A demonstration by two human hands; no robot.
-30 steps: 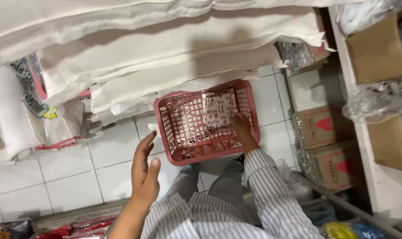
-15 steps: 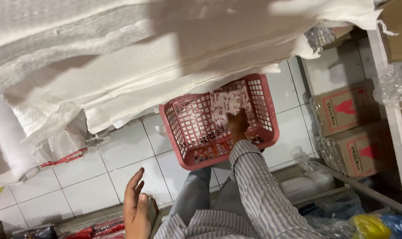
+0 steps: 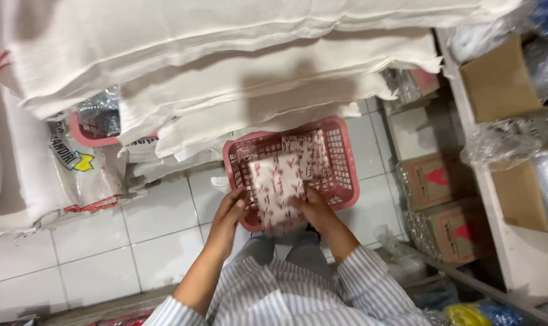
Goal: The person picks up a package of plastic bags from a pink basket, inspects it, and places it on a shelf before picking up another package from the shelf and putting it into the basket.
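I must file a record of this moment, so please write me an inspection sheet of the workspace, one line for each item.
Surface: white tiled floor, grey joints.
Job's things: white packet with red pattern held above a pink plastic basket; a second patterned packet lies inside.
Clutter: clear plastic wrap on the floor at the right.
Grippers: left hand and right hand both grip the packet, fingers at its edges.
Cables: nothing seen.
Surroundings: stacked white sacks above; cardboard boxes and a white shelf at the right.
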